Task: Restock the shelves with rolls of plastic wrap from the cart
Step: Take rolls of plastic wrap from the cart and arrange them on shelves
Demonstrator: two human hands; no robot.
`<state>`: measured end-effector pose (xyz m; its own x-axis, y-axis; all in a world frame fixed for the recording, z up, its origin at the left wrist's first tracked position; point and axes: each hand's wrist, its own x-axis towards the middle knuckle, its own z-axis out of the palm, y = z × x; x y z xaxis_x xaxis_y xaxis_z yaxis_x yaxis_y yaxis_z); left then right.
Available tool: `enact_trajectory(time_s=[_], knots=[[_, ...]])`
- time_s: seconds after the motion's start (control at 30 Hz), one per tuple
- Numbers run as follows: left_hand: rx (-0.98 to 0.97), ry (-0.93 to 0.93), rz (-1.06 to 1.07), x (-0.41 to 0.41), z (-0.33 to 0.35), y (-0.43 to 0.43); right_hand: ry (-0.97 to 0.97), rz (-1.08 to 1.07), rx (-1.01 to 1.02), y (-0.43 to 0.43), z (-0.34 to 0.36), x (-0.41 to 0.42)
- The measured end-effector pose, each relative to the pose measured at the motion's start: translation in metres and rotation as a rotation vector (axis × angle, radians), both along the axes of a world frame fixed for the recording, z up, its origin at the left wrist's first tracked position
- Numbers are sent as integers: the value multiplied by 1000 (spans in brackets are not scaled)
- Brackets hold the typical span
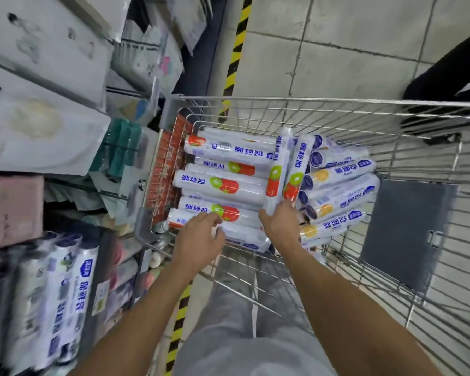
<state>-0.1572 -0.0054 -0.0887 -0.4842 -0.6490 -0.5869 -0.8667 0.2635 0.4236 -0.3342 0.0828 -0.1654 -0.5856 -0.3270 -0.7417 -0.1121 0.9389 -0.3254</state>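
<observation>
A wire shopping cart [323, 100] holds several white rolls of plastic wrap with fruit pictures and blue print. My right hand [280, 223] grips the near ends of two rolls [288, 166] that stand tilted up from the pile. My left hand [201, 234] reaches into the cart with curled fingers over a flat-lying roll [220, 213] at the near left; whether it grips that roll is unclear. More rolls with orange pictures [339, 191] lie on the cart's right side.
Shelves [38, 118] on the left carry white boxes and packets. Similar rolls [54, 299] lie on a lower shelf at bottom left. Yellow-black tape [236, 50] runs along the floor. A person's dark leg and shoe [445, 85] stand beyond the cart.
</observation>
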Motion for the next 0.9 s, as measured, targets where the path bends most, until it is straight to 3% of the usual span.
enact_trajectory(time_s=[0.1, 0.33, 0.53, 0.63, 0.77, 0.9], knots=[[104, 45, 134, -6, -2, -11, -124, -11, -126, 1, 16, 9], [614, 318, 686, -34, 1, -31, -371, 46, -321, 12, 83, 45], [709, 389, 759, -43, -2, -35, -482, 22, -366, 14, 96, 35], [725, 410, 871, -43, -5, -38, -382, -91, -350, 15, 78, 16], [735, 371, 965, -31, -13, -41, -66, -233, -244, 11, 38, -11], [769, 360, 984, -22, -19, -43, -56, -348, -48, 0, -12, -21]])
